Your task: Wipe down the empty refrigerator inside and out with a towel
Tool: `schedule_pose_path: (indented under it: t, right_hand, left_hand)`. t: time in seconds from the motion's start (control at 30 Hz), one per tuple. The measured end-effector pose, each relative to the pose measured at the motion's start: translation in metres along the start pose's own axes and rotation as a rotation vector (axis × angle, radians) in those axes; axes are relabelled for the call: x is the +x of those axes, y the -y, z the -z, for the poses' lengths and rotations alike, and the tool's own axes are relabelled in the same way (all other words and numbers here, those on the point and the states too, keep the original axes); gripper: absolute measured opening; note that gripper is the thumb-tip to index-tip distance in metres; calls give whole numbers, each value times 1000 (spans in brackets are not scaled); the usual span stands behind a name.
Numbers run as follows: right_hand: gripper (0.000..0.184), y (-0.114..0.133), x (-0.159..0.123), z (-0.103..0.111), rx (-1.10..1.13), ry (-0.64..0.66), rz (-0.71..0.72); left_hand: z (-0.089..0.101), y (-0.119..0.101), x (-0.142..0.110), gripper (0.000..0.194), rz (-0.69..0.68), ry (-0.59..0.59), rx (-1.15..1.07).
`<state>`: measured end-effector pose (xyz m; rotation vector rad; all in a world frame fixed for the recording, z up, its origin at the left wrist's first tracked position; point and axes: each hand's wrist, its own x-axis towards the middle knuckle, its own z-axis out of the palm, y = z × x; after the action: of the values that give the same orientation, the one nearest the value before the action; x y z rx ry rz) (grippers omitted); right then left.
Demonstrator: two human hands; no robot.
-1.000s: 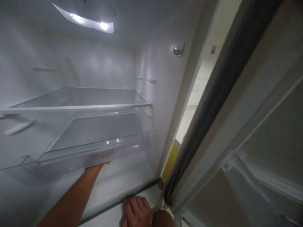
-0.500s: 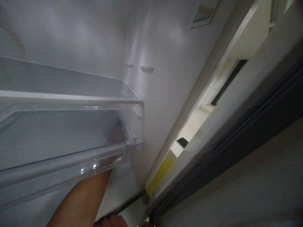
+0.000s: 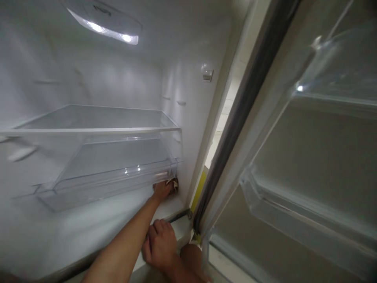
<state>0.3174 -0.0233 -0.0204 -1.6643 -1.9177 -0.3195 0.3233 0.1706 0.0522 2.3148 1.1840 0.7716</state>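
Crumpled brown cloth (image 3: pixel 174 184) at the refrigerator's side wall (image 3: pixel 193 129), below the clear drawer (image 3: pixel 108 184).
The cloth is touched by the left hand (image 3: pixel 161 190), whose fingers are too blurred for their grip to be told; the right hand (image 3: pixel 161 241) is curled at the front sill (image 3: pixel 176 216); the door bin (image 3: pixel 297 220) is cut off by the picture's edge.
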Motion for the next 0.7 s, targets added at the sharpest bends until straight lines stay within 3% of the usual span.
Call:
schedule_pose_path:
  t: [0.13,0.23,0.3,0.33,0.43,0.5,0.6,0.7]
  right_hand:
    - [22,0,3,3,-9,71,15]
    - [40,1,4,1,-21,64,28]
    - [38,4,5,1,-43,46,16]
    - [35,6,6,1,-56,38,4]
    - [29,11,7,4,-88,28,-24]
    - [29,12,8,7,-90,27,-15]
    - [28,11,7,13,-54,29,31]
    - [17,5,5,19,-13,24,28]
  left_hand:
    - [16,-22,-43,50,-92,-36,-74]
    - [17,-47,-68,91,-158,-54,-106]
    - [14,-64,-77,115,-174,-72,-105]
    - [13,-72,-81,118,-170,-83,-97]
    - [19,-88,-92,101,-151,-94,-42]
    - [33,-91,-104,91,-182,-50,16]
    - [69,-83,-129,77,-269,31,136]
    - [113,-62,-157,71,-236,14,292]
